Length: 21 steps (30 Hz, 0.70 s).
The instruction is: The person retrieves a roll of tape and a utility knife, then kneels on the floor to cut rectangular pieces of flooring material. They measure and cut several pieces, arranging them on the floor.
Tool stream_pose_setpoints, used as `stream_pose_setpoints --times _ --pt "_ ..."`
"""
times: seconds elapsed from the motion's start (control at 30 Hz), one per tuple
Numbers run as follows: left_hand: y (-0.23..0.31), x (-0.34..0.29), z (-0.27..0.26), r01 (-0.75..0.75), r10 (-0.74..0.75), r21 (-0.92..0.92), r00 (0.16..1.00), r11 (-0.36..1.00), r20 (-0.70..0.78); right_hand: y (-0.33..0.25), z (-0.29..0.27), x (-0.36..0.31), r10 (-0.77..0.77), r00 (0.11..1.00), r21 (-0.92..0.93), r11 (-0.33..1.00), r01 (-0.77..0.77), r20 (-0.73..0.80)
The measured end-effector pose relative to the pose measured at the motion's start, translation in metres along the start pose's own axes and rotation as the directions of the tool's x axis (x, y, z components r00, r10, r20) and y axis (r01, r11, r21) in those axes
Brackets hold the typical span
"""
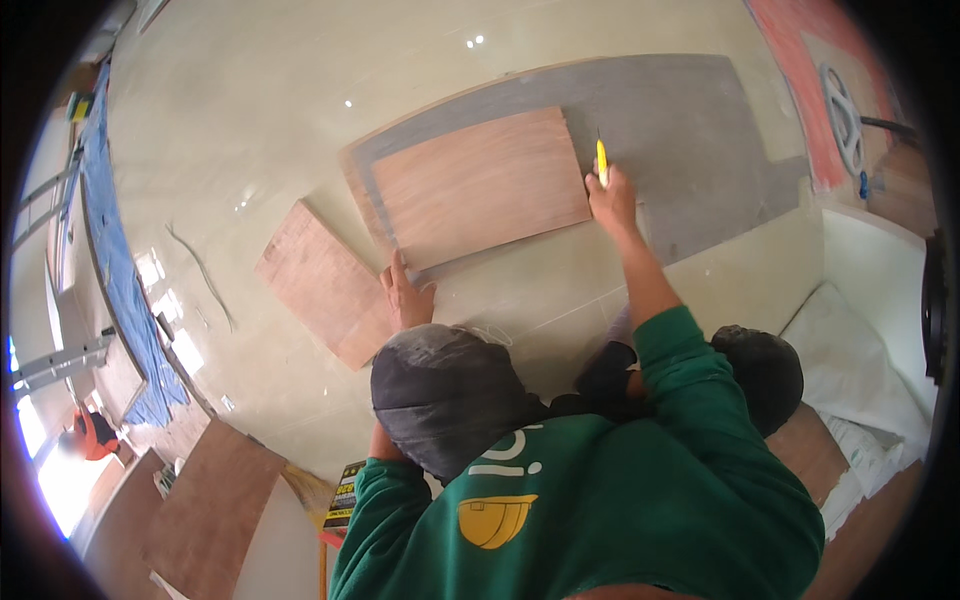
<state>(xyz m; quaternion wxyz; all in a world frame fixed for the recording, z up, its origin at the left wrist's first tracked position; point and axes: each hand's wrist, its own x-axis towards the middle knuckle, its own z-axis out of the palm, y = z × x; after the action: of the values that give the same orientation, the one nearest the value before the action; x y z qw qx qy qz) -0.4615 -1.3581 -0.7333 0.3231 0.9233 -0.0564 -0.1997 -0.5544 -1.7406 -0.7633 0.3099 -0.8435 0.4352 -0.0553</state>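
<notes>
A rectangular plywood panel (pixel 480 185) lies on a larger grey sheet (pixel 690 130) on the floor. At the panel's near left corner is my left hand (pixel 408 298), its index finger stretched onto the corner and its thumb apart. My right hand (pixel 612 198) is closed around a slim yellow tool (pixel 602 162) with a thin dark tip that points away from me. I cannot make out whether it is a pencil or a blade. That hand is beside the panel's right edge, over the grey sheet. Another plywood piece (pixel 328 285) lies angled by my left hand.
Blue sheeting (pixel 125 270) runs along the left, near a metal ladder (pixel 65 365). A brown board (pixel 215 505) leans at lower left, and a person in orange (pixel 95 435) is beyond it. White bags (pixel 850 365) lie at right, below a red-coated board (pixel 800 90).
</notes>
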Motion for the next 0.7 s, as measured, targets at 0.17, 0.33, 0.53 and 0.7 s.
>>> stream_pose_setpoints --times 0.17,0.33,0.53,0.7 --pt "-0.028 0.002 0.01 0.011 -0.012 -0.054 1.0 0.999 -0.021 -0.014 0.008 -0.033 -0.052 0.997 0.068 0.997 0.048 0.063" --pt "0.012 0.004 -0.008 0.12 -0.12 -0.015 0.992 0.993 0.034 -0.009 0.011 -0.019 -0.004 0.994 0.246 0.969 -0.022 0.105" --pt "0.026 0.016 -0.018 0.065 -0.065 0.013 0.998 0.998 -0.003 -0.011 0.005 0.0 -0.07 0.989 0.143 0.988 0.052 0.128" --pt "0.02 0.023 -0.009 0.097 -0.097 0.002 0.995 0.995 -0.032 -0.026 0.013 0.002 0.026 0.986 0.065 0.997 -0.037 0.162"
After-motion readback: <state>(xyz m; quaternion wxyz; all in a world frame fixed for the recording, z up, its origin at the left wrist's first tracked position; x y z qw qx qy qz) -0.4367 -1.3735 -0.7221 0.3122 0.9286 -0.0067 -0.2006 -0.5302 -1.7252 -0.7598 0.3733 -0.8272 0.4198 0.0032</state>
